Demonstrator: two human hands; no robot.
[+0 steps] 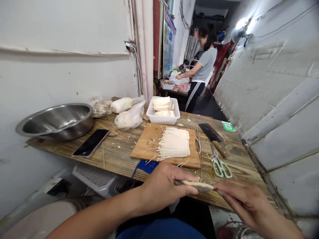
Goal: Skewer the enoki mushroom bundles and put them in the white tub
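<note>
My left hand is closed around a thin, flat bundle of enoki mushrooms, seen nearly edge-on above the table's front edge. At the bundle's right end, my right hand has its thumb and fingers pressed together; what lies between them is hidden. Behind my hands, a wide row of enoki mushrooms rests on the wooden cutting board, with loose strands around it. Thin bamboo skewers lie along the board's right side.
Scissors and a cleaver lie right of the board. Behind it stands a white tub of enoki. Leftward are plastic bags, a phone and a steel basin. Another person stands farther back.
</note>
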